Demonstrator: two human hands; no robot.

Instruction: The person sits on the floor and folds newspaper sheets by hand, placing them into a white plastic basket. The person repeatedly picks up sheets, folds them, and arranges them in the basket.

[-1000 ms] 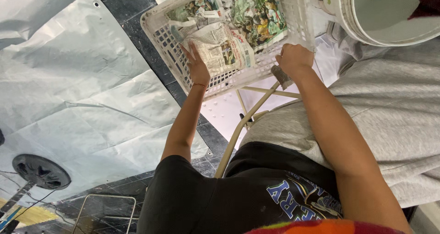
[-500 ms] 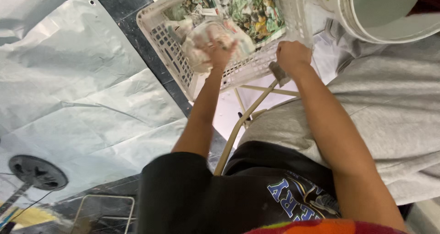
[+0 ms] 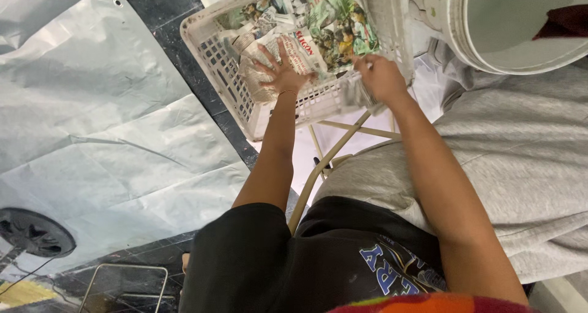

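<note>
The white lattice basket sits on a pale folding frame by the person's knees, with a grey plastic sheet to its left and a white bucket to its right. Inside it, the left hand has slid from the near rim onto the crumpled newspaper and presses it flat, fingers spread, gripping nothing. The right hand has shifted along the near rim, curled over it; blurred, so its hold is unclear.

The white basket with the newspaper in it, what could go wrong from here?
The white basket seems to rest on a thin folding frame; the left hand pressing the newspaper down could tip it. The right hand grips the basket's lattice rim, where fingers might catch. The white bucket beside it could get knocked.
</note>
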